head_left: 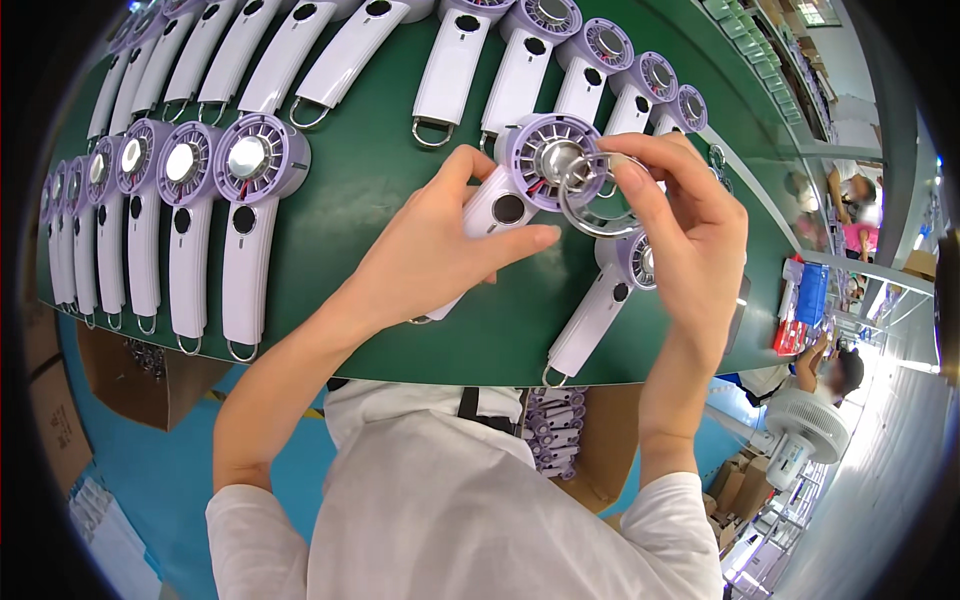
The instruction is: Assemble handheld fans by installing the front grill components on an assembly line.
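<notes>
My left hand [415, 245] is closed around a handheld fan [520, 180] with a white handle and a round purple head, holding it tilted above the green table [380, 350]. The thumb presses along the handle, near its dark oval button. Between its thumb and fingers, my right hand [690, 215] pinches a clear ring [597, 229]. That ring overlaps the right side of the fan's head; whether the two touch, I cannot tell. Another handheld fan [590, 318] lies below my right hand, its metal loop toward the table's near edge.
Rows of similar fans [250, 230] lie at the left and along the far side [450, 75]. Under the near edge are a cardboard box of fans [605, 445] and another cardboard box [150, 390] with small metal parts. Blue [812, 293] and red containers sit right; co-workers are beyond.
</notes>
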`<state>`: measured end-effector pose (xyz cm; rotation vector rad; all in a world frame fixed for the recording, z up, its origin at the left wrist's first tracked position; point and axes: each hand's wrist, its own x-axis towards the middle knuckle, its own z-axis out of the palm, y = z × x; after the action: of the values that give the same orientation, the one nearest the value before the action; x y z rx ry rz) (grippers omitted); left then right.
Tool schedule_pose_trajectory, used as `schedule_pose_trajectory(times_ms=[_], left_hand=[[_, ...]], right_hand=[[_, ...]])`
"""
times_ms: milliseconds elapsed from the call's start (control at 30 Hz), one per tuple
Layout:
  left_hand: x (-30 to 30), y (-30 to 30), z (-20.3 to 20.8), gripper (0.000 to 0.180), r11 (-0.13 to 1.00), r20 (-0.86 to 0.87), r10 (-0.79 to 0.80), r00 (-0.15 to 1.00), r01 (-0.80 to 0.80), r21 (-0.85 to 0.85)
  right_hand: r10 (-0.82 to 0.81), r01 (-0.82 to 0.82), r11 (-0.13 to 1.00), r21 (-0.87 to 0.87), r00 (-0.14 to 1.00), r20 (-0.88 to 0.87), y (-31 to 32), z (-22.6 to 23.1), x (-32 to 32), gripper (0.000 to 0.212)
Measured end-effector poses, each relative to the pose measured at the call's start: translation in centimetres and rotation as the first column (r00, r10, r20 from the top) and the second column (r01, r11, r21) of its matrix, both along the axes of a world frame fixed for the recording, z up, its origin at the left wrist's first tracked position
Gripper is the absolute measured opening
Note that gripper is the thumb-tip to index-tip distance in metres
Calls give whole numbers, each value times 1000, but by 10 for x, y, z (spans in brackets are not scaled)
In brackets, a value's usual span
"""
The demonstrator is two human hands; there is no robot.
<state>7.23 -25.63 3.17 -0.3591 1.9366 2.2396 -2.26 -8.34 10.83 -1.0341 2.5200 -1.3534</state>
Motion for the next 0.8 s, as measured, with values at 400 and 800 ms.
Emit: schedule_pose_trajectory(times_ms=[400, 800], left_hand=[[3, 1, 5, 52, 998, 6, -41, 999, 42, -54], [4, 6, -3, 36, 999, -84, -8, 996, 4, -48]], right_hand=[[119, -108, 993, 52, 937, -329, -21, -7, -4, 13], [201, -175, 975, 139, 956, -211, -20, 2, -9, 15]])
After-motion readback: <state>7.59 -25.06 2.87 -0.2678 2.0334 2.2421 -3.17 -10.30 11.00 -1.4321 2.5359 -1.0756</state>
